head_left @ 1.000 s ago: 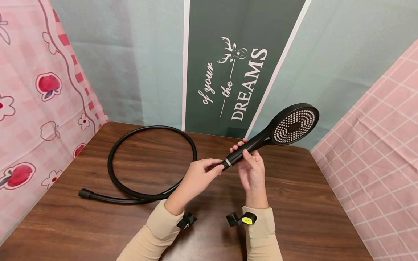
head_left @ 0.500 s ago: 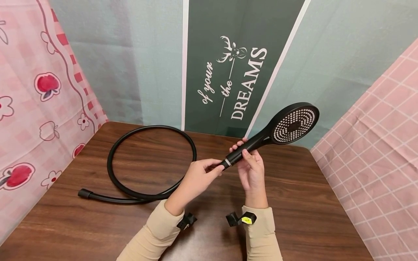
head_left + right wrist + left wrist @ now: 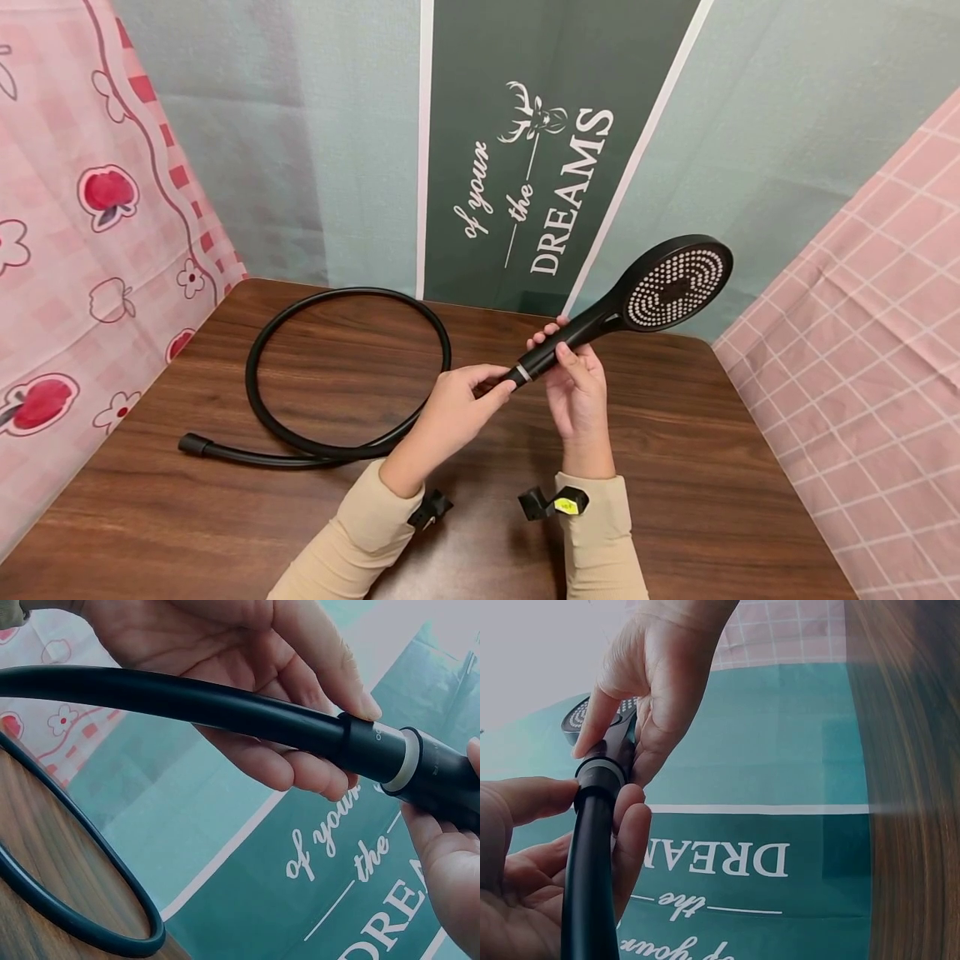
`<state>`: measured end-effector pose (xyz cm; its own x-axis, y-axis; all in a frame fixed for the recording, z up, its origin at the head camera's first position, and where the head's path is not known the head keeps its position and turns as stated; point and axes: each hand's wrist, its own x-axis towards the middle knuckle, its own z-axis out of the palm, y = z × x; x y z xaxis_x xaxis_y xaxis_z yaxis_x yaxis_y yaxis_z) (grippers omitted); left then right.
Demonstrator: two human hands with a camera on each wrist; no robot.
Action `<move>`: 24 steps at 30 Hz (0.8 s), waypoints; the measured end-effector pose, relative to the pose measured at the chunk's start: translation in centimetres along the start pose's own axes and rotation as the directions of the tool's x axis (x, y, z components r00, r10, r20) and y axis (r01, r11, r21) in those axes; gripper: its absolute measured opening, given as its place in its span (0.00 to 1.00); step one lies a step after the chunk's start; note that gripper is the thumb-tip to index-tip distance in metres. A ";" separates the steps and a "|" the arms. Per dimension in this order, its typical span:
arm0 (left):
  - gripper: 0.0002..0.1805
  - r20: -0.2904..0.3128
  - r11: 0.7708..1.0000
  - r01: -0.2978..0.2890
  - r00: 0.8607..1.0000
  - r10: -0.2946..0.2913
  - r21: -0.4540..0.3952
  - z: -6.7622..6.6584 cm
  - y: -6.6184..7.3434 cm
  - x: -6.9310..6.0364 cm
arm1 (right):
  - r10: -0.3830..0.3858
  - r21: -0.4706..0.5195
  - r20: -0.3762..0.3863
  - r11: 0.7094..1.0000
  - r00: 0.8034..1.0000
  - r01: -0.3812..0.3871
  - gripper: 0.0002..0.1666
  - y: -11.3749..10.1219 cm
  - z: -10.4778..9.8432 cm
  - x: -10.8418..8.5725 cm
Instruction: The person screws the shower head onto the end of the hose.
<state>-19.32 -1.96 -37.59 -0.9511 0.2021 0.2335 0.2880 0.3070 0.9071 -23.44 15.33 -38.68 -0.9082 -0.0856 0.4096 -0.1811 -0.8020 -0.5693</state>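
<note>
A black shower head (image 3: pixel 675 287) with pale nozzles is held up above the table, tilted with its head to the upper right. My right hand (image 3: pixel 581 387) grips its handle (image 3: pixel 573 333), thumb in front and fingers behind. At the handle's lower end, my left hand (image 3: pixel 457 408) pinches the collar of the black shower hose (image 3: pixel 360 742) between thumb and fingers. The collar meets the handle at a pale ring (image 3: pixel 405 761). From there the hose (image 3: pixel 255 358) drops behind the left forearm and lies in a big loop on the table. Its free end fitting (image 3: pixel 193 445) points left.
The brown wooden table (image 3: pixel 675 500) ends at a hanging green cloth (image 3: pixel 360 167) with white lettering. A pink cloth with apples (image 3: pixel 75 275) hangs on the left, and a pink checked cloth (image 3: pixel 862 333) on the right. Each wrist wears a small black camera mount.
Both hands and the shower head stay practically in place. The view has shifted very slightly.
</note>
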 end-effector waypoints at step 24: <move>0.13 -0.005 1.000 -0.007 1.000 0.007 0.017 0.1 0.0 0.0 | 0.001 -0.027 -0.021 1.000 1.000 -0.002 0.16 0.0 0.1 0.0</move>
<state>-19.28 -1.87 -37.67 -0.9495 0.2000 0.2418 0.2967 0.3216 0.8992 -23.37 15.24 -38.64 -0.9163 -0.0739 0.3937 -0.1896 -0.7857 -0.5888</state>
